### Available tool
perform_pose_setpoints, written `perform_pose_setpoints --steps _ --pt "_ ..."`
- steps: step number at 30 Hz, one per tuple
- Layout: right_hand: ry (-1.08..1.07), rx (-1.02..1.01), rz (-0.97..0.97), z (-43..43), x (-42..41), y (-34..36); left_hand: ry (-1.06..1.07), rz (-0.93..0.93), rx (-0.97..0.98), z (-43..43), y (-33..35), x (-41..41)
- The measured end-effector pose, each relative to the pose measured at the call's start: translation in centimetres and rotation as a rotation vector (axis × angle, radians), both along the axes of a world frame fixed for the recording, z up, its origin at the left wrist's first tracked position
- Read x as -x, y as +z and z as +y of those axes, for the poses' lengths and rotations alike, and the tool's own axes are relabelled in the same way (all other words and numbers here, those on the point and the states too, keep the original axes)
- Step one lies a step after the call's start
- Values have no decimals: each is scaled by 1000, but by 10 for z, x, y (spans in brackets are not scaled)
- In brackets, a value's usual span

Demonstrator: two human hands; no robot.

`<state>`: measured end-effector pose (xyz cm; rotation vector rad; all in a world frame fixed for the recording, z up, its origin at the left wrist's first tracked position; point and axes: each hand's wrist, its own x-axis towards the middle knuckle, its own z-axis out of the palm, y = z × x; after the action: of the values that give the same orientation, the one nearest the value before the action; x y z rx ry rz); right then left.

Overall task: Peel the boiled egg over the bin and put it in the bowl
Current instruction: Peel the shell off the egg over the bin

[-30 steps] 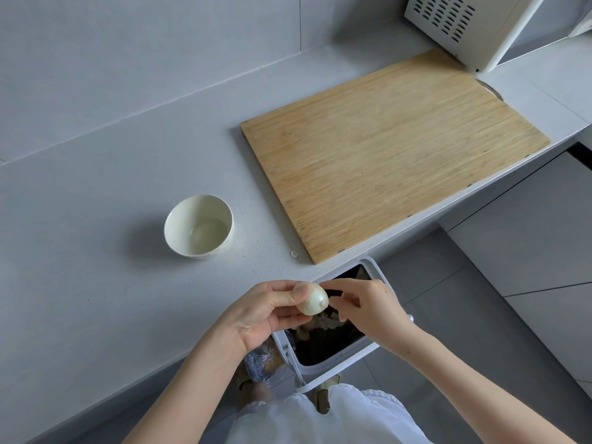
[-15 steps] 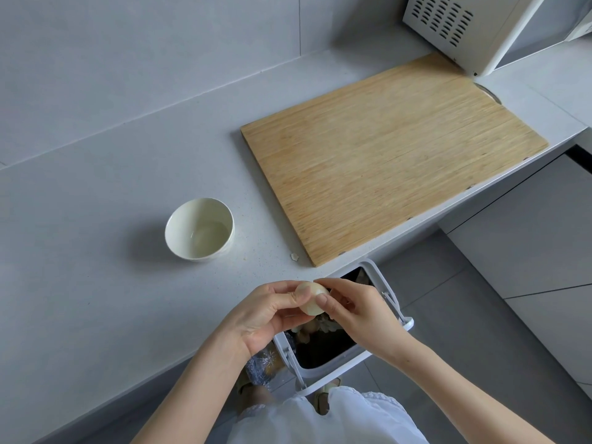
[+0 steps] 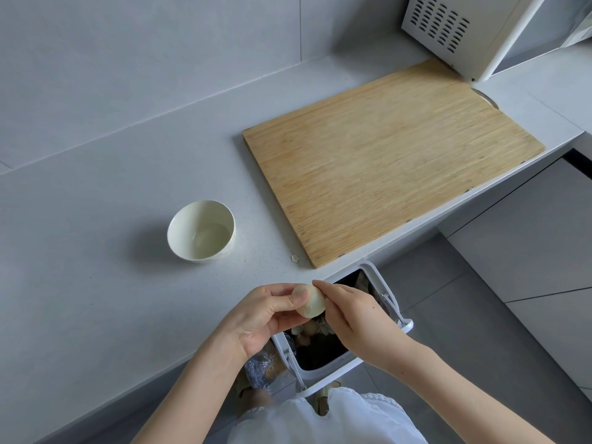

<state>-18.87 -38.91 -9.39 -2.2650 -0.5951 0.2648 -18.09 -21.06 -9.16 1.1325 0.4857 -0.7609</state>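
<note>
Nearest, at the bottom edge, is the person's white garment [image 3: 323, 421], and just beyond it the white bin [image 3: 352, 363] stands open on the floor against the counter's near edge, with dark waste and pale shell bits inside. Above the bin's left part, the boiled egg [image 3: 310, 299] is held between both hands. The left hand [image 3: 262, 318] cradles it, fingers [image 3: 299, 296] curled around its left side with the thumb pressed on top. The right hand [image 3: 355, 318] closes in from the right, its fingertips pinched against the egg's upper right surface, apparently picking at shell or membrane; whether any shell is left there is too small to tell. Most of the visible surface looks smooth and pale, so the peeling seems nearly done.

A peeled egg is likely light, soft and slippery when damp, and it can tear or split if squeezed. A gentle cupping hold around its widest part, as the left hand has now, should suit it better than a tight pinch at the ends.

Farther on the grey counter [image 3: 96, 283], a small shell fragment [image 3: 294, 258] lies near the corner of the wooden cutting board [image 3: 384, 174]. The cream bowl [image 3: 201, 231] sits left of the board, apart from the hands, seemingly holding a little clear liquid. At the far right stands a white microwave [image 3: 464, 30].
</note>
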Motion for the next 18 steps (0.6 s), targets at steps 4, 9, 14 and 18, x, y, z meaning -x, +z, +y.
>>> perform_pose_setpoints --steps 4,9,14,18 --pt "-35 100 -139 -2 4 -4 18 22 -8 1 1 1" --pt "-121 60 -44 -6 3 -11 28 46 17 1 2 1" --pt "-114 132 -5 -13 -1 -19 15 61 65 0 3 0" --pt "-109 202 32 -17 -1 -25 50 70 69 0 4 -1"
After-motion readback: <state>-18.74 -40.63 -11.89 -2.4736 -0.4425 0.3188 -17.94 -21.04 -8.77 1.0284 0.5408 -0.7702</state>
